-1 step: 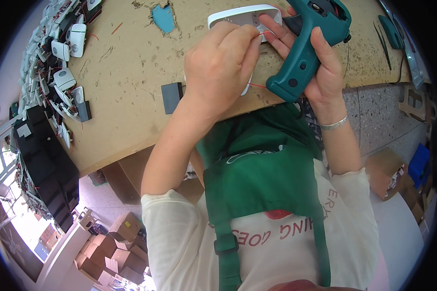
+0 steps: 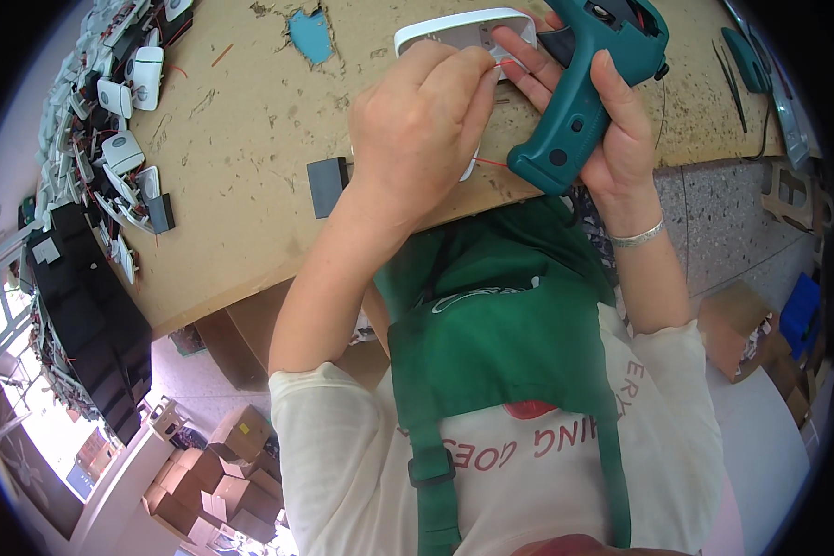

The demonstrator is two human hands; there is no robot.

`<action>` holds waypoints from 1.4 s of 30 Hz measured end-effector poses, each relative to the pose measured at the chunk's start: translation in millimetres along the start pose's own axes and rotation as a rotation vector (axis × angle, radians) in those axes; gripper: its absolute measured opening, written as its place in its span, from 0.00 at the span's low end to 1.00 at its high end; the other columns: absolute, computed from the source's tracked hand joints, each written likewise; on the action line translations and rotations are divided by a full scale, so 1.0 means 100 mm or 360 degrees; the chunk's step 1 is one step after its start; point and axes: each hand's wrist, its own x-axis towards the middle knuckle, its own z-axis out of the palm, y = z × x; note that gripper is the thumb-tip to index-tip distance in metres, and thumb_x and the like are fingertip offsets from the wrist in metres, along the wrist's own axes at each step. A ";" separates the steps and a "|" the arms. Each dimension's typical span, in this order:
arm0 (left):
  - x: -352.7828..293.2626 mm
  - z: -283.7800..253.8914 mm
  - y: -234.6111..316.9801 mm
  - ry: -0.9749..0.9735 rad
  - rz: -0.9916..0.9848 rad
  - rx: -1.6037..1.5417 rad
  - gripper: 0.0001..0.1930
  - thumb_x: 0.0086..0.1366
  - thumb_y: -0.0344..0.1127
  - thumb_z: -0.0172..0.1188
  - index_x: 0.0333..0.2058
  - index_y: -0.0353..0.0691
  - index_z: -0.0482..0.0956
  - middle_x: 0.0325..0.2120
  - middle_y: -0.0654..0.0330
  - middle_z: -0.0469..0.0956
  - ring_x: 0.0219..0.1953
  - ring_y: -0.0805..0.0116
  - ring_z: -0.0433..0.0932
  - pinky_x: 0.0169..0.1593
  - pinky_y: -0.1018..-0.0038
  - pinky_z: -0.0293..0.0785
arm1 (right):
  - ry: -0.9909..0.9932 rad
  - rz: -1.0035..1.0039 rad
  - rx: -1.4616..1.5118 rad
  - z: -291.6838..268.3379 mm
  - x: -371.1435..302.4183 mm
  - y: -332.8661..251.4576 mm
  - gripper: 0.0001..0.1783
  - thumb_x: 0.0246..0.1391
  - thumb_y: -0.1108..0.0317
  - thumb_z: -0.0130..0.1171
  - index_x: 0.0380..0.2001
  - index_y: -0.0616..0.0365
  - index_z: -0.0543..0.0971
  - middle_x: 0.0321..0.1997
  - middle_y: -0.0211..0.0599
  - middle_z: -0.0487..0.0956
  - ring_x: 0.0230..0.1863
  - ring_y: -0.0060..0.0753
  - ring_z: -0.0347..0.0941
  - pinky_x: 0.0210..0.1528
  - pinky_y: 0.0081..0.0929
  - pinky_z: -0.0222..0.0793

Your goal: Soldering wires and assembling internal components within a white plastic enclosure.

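Observation:
My left hand point(image 2: 417, 125) is closed in a pinch on a thin red wire point(image 2: 504, 63). Just beyond the knuckles sits an open white plastic casing point(image 2: 459, 23), partly covered by both hands. My right hand point(image 2: 625, 139) holds a teal pistol-grip tool point(image 2: 574, 116) by its handle; its front end runs out of the picture. The right thumb lies along the handle, while other fingers reach past it toward the wire. Under my left hand a white edge point(image 2: 470, 170) peeks out, with another red wire point(image 2: 491, 163) running from it to behind the tool handle.
A small black box point(image 2: 327, 188) lies left of my left wrist. Many white units with wires point(image 2: 125, 148) are heaped along the table's left side. Tweezers point(image 2: 730, 74) and a teal-handled tool point(image 2: 746, 60) lie at right. Cardboard boxes point(image 2: 222, 482) stand on the floor.

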 end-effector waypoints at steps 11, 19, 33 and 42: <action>0.28 -0.03 -0.10 -0.0231 0.0091 0.0075 0.06 0.47 0.24 0.64 0.26 0.35 0.78 0.40 0.53 0.76 0.41 0.52 0.73 0.46 0.64 0.68 | -0.0030 -0.0083 -0.0288 -0.22 -0.23 -0.24 0.34 0.62 0.52 0.49 0.62 0.63 0.57 0.66 0.56 0.58 0.55 0.44 0.70 0.54 0.36 0.70; 0.29 0.05 -0.16 -0.0265 -0.0117 -0.0226 0.03 0.48 0.22 0.61 0.24 0.33 0.76 0.35 0.52 0.77 0.26 0.58 0.76 0.30 0.70 0.73 | 0.0157 -0.0388 -0.1111 -0.22 -0.96 -0.47 0.43 0.47 0.56 0.66 0.60 0.68 0.60 0.59 0.57 0.67 0.30 0.26 0.73 0.31 0.21 0.70; 0.31 0.11 -0.23 -0.0147 0.0171 -0.0022 0.02 0.47 0.22 0.60 0.21 0.32 0.76 0.34 0.52 0.77 0.29 0.54 0.76 0.33 0.66 0.73 | 0.0079 -0.0002 -0.1671 -0.21 -1.33 -0.41 0.15 0.49 0.78 0.64 0.40 0.65 0.74 0.31 0.33 0.77 0.30 0.21 0.72 0.34 0.20 0.70; 0.31 0.10 -0.20 -0.0255 0.0061 -0.0067 0.02 0.47 0.22 0.59 0.21 0.30 0.76 0.33 0.50 0.75 0.31 0.53 0.76 0.35 0.66 0.72 | 0.0191 0.0022 -0.1781 -0.14 -1.28 -0.40 0.17 0.44 0.75 0.69 0.39 0.64 0.77 0.28 0.33 0.78 0.28 0.22 0.74 0.31 0.20 0.70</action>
